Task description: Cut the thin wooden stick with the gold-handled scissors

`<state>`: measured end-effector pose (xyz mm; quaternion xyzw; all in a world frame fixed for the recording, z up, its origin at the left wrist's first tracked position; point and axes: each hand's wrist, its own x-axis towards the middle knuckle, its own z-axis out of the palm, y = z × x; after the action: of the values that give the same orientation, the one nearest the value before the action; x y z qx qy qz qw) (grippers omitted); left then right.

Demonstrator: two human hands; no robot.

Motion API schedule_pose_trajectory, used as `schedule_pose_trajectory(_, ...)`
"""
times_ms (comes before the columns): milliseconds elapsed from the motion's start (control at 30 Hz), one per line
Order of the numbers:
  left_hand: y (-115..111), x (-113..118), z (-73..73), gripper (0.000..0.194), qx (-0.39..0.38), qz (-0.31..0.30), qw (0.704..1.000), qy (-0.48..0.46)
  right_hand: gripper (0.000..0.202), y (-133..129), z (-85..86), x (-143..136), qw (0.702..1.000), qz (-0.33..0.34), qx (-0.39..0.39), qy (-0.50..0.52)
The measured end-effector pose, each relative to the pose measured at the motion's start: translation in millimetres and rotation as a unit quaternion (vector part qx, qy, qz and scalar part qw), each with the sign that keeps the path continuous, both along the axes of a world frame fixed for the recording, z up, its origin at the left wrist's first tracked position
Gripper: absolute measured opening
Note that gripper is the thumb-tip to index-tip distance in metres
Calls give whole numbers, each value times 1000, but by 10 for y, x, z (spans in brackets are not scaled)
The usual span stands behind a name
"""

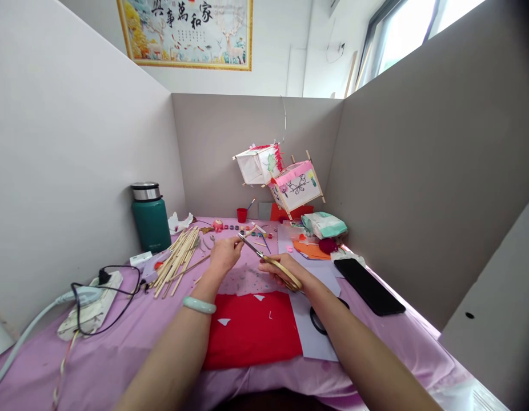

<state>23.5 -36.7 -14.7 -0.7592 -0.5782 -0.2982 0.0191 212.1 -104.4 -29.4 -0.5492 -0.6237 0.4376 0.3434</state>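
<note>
My right hand (285,269) grips a pair of scissors (283,272) with tan handles and metal blades, angled up and to the left. At the blade tips is my left hand (225,255), its fingers pinched together; what they hold, if anything, is too small to make out. A pale green bangle (199,305) circles the left wrist. Below both hands lies a red cloth (253,337) with small white scraps (224,322) on it. White paper (309,325) sits beside the cloth, partly under my right forearm, where a black ring-shaped roll (318,321) also shows.
Left are a bundle of wooden sticks (177,261), a green bottle (151,220) and a power strip (91,308) with cables. A black phone (369,286) lies right, near a tissue pack (324,224). Paper lanterns (296,185) hang at the back, above a red cup (242,215).
</note>
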Motion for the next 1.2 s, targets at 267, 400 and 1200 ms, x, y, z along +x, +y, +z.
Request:
schedule_pose_trajectory(267, 8, -16, -4, 32, -6, -6, 1000, -5, 40, -16, 17, -16, 1000, 11, 0, 25)
schedule_pose_trajectory(400, 12, -22, -7, 34, -9, -5, 1000, -7, 40, -22, 18, -15, 1000, 5, 7, 11)
schedule_pose_trajectory(1200, 21, 12, 15, 27, -1, -2, 1000, -22, 43, 43, -24, 32, 999, 24, 7, 25)
